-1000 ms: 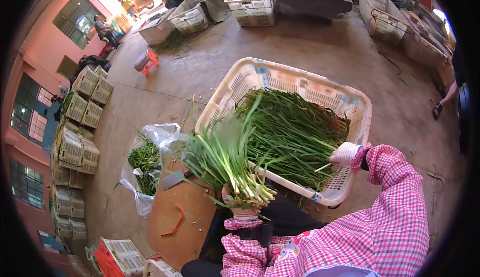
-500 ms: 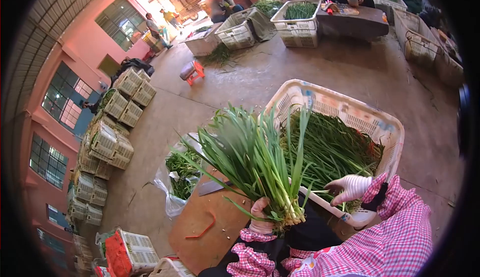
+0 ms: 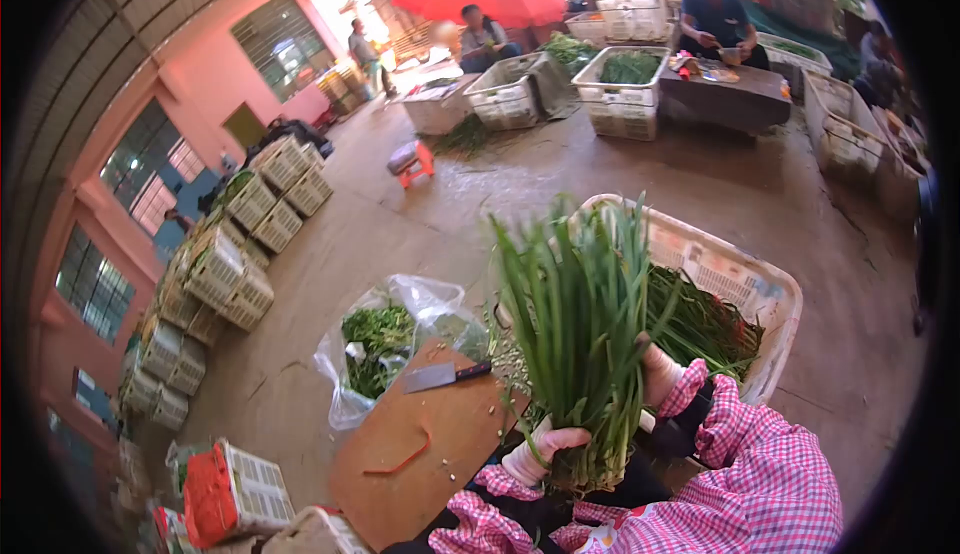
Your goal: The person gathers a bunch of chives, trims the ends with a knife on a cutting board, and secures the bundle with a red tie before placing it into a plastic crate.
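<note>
A thick bunch of garlic chives (image 3: 585, 324) stands upright before me, leaves up and pale stalk ends down near my lap. Low on the stalks, my left hand (image 3: 548, 448) is closed around the bunch from the left, its thumb across the front. My right hand (image 3: 660, 372) grips the bunch higher up on the right side; its fingers are partly hidden by the leaves. Whitish wrapping covers parts of both hands. Behind the bunch, a white plastic crate (image 3: 745, 272) holds more loose chives (image 3: 705, 319).
Left of the bunch, a brown board (image 3: 390, 464) carries a cleaver (image 3: 445, 376) and a red strip (image 3: 405, 456). A clear plastic bag of greens (image 3: 378, 344) lies beyond it. Stacked crates (image 3: 230, 279) line the left wall. A small stool (image 3: 412, 162) and seated people are farther off.
My right hand has moved from the crate's edge to the bunch and grips it. The bunch has swung more upright and rightward, uncovering the cleaver's handle. The view has tilted up.
</note>
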A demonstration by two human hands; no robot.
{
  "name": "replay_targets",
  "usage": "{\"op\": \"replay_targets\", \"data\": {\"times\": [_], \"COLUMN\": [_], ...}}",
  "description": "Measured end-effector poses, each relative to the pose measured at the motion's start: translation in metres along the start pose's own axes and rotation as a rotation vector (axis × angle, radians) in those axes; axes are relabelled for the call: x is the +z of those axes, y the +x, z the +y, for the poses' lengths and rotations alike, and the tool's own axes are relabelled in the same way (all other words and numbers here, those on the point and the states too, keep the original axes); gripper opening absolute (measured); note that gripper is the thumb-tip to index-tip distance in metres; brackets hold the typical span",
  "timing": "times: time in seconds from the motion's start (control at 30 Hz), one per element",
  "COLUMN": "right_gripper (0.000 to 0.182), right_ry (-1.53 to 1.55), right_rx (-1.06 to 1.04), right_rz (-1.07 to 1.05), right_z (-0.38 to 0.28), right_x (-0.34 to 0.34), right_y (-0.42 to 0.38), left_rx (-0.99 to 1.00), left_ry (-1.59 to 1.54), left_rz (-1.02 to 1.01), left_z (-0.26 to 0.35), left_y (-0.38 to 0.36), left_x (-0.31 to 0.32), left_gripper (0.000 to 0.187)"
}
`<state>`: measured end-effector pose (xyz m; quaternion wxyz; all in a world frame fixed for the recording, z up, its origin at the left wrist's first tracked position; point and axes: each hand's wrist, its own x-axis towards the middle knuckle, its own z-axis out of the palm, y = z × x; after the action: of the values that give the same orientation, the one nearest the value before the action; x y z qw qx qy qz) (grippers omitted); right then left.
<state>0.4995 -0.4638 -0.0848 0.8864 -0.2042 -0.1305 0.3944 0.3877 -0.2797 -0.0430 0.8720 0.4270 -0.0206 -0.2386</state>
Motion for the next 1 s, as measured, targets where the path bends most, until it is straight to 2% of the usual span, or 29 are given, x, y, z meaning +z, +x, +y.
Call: {"op": "replay_targets", "data": {"times": [0.03,0.1,0.13,0.17,0.3,0.37,0.4,0.43,0.5,0.53,0.6,0.67,0.7,0.77,0.83,0.87,1.0], "right_gripper": [0.061,0.053,0.049,0.044,0.037,0.034,0.033,0.033,0.033,0.034,0.035,0.034,0.034,0.035,0.038,0.039,0.044], "right_ry": [-0.034,-0.089,0.066,0.043,-0.150,-0.185,-0.200,-0.215,-0.318,-0.321,-0.345,-0.446,-0.326,-0.395,-0.392,-0.456,-0.563], "right_rx": [-0.043,0.018,0.060,0.093,0.167,0.225,0.236,0.236,0.095,0.047,0.093,0.091,0.134,0.131,0.178,0.183,0.194], "right_rz": [-0.003,0.130,0.085,0.090,0.113,0.141,0.168,0.194,0.152,0.190,0.194,0.230,0.078,0.046,-0.036,-0.056,-0.154], "right_z": [0.000,0.002,0.006,0.011,0.038,0.053,0.063,0.071,0.101,0.099,0.136,0.158,0.162,0.179,0.189,0.190,0.203], "right_x": [0.001,0.010,0.051,0.062,0.058,0.072,0.082,0.095,0.087,0.139,0.107,0.113,0.118,0.119,0.116,0.121,0.114], "right_y": [0.005,0.015,0.012,0.016,0.038,0.048,0.051,0.054,0.068,0.048,0.068,0.068,0.066,0.063,0.058,0.052,0.040], "left_rx": [-0.012,-0.187,-0.152,-0.124,0.005,0.120,0.112,0.116,0.219,0.229,0.293,0.348,0.395,0.381,0.570,0.595,0.628], "left_ry": [0.124,0.052,0.106,0.171,0.258,0.358,0.174,0.192,0.172,0.189,0.489,0.523,0.547,0.672,0.662,0.765,0.724], "left_rz": [-0.046,-0.065,-0.043,-0.025,0.074,0.209,0.271,0.249,0.464,0.456,0.683,0.740,0.793,0.793,0.886,0.919,0.911], "left_z": [0.003,0.007,0.006,0.005,-0.002,-0.004,-0.004,-0.003,0.000,0.005,0.010,0.001,-0.001,0.005,0.007,0.010,0.010], "left_y": [-0.006,-0.020,-0.027,-0.034,-0.066,-0.083,-0.094,-0.103,-0.119,-0.127,-0.143,-0.153,-0.156,-0.167,-0.171,-0.176,-0.184], "left_x": [0.000,-0.002,-0.006,-0.011,-0.023,-0.035,-0.034,-0.033,-0.033,-0.032,-0.032,-0.046,-0.053,-0.041,-0.035,-0.033,-0.030], "left_gripper": [0.056,0.057,0.057,0.057,0.055,0.052,0.050,0.050,0.048,0.048,0.049,0.048,0.046,0.044,0.042,0.040,0.036]}}
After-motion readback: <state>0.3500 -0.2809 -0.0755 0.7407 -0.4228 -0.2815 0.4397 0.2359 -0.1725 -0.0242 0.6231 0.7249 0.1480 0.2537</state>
